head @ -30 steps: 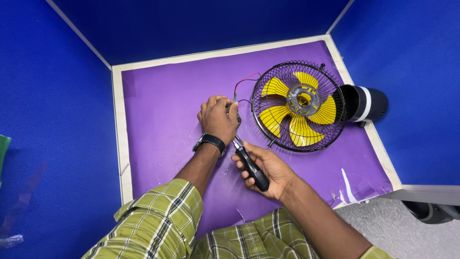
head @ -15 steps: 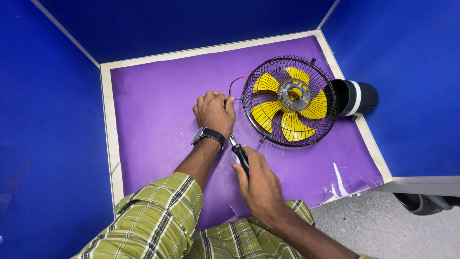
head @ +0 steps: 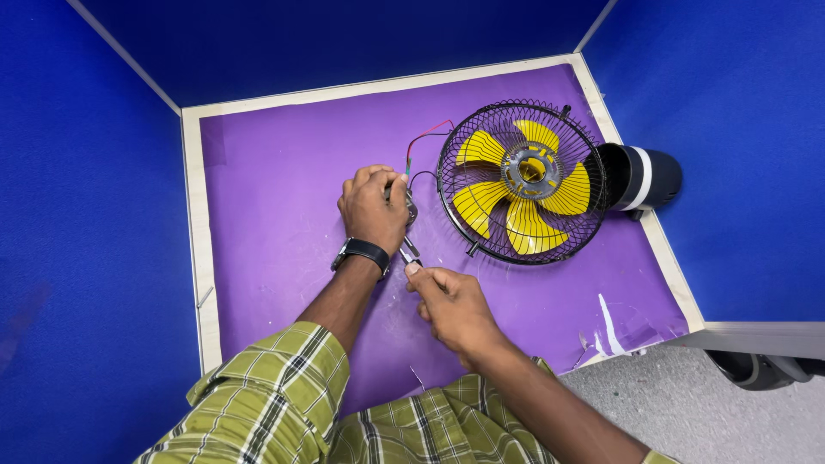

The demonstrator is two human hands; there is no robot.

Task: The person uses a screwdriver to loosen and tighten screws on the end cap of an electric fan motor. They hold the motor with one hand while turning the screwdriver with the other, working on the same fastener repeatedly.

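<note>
A small fan (head: 522, 182) with yellow blades and a black wire cage lies on its back on the purple mat (head: 284, 172). Red and black wires (head: 427, 137) run from its left side toward my left hand (head: 373, 206). That hand, with a black watch on the wrist, is closed over a small metal part on the mat. My right hand (head: 453, 305) grips a hand tool (head: 409, 252); its handle is hidden in my fist and its metal tip reaches under my left hand.
A black cylindrical fan base with a white band (head: 643, 177) sticks out over the mat's right edge. Blue partition walls (head: 86, 215) close in the left, back and right. A grey floor (head: 687, 404) shows at the lower right.
The view has shifted a little. My right hand has turned over the tool's black handle, which showed a second ago and is now hidden. My left hand stays on the part.
</note>
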